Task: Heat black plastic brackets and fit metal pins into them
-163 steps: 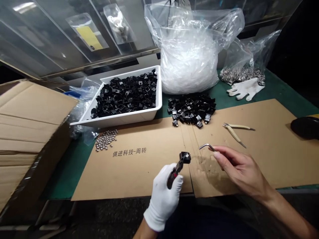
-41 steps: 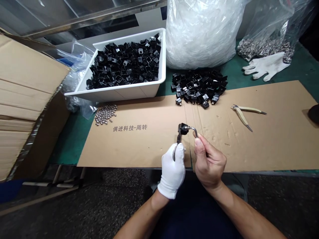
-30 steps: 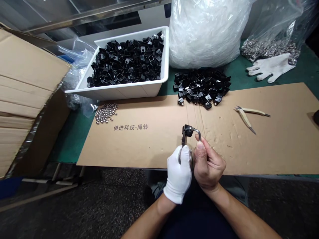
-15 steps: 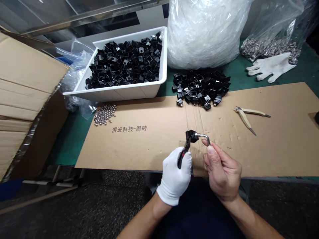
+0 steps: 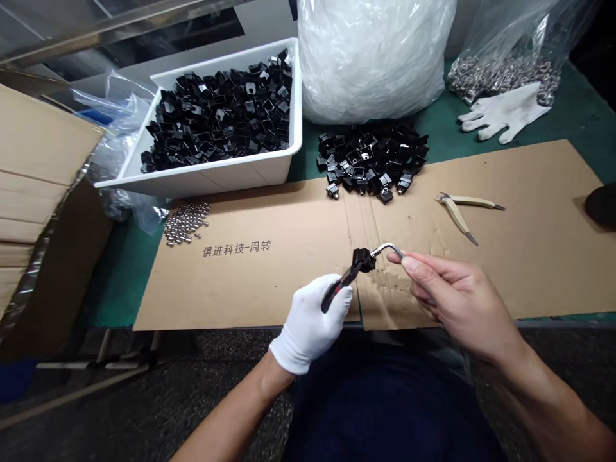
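The gloved left hand (image 5: 308, 317) is gripping a dark tool (image 5: 350, 276) (handle mostly hidden) bearing a black block (image 5: 362, 258) above cardboard (image 5: 226, 285); the right hand (image 5: 459, 298) is pinching a hex key (image 5: 389, 246) between fingers (image 5: 423, 272), its tip obscured at the block.

A single line of Chinese writing (image 5: 239, 248) can be read: 俱进科技-周转. It stands on the flat brown cardboard (image 5: 231, 289), on the left-hand part of that surface, between the far edge and the near one. Four characters, 俱进科技, come first; a short dash follows them, and after the dash come two more, 周转. The strokes are dark, close to black, and of even weight. The line stands the right way up for the wearer of the camera and climbs slightly toward its right end. Every character shows in full, uncovered and legible.
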The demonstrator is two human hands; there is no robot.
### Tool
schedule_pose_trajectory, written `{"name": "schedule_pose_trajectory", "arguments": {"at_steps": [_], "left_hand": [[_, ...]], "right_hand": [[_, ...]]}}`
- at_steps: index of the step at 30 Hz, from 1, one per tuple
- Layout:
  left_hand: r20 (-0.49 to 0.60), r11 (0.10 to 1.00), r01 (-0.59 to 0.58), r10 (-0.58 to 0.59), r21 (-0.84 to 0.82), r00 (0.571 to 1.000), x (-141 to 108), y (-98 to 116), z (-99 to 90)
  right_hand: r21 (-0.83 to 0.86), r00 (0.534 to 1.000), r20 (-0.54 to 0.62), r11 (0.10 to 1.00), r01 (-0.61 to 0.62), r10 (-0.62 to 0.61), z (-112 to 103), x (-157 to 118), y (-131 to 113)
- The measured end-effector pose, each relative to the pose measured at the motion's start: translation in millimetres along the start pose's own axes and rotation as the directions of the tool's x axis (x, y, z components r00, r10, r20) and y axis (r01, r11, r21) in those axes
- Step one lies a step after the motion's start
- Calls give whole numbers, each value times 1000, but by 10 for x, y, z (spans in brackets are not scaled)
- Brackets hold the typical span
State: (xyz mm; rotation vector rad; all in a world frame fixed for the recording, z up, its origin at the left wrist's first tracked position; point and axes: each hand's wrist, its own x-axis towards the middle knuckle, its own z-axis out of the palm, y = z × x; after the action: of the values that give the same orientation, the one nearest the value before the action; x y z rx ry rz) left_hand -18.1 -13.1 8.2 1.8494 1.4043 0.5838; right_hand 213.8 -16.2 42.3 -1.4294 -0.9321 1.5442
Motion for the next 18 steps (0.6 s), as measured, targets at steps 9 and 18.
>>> {"name": "schedule_pose_trajectory", "arguments": {"at_steps": [9,18], "left_hand": [[-2,984,91,-92,-151,996,-1,4,-27],[6,679,333,-435,-654,900,-244,-160,-62]], "right_hand": [[285,963,134,921,-265,235,98,115,-42],[288,926,186,882,-372,330,446,234,-159]]}}
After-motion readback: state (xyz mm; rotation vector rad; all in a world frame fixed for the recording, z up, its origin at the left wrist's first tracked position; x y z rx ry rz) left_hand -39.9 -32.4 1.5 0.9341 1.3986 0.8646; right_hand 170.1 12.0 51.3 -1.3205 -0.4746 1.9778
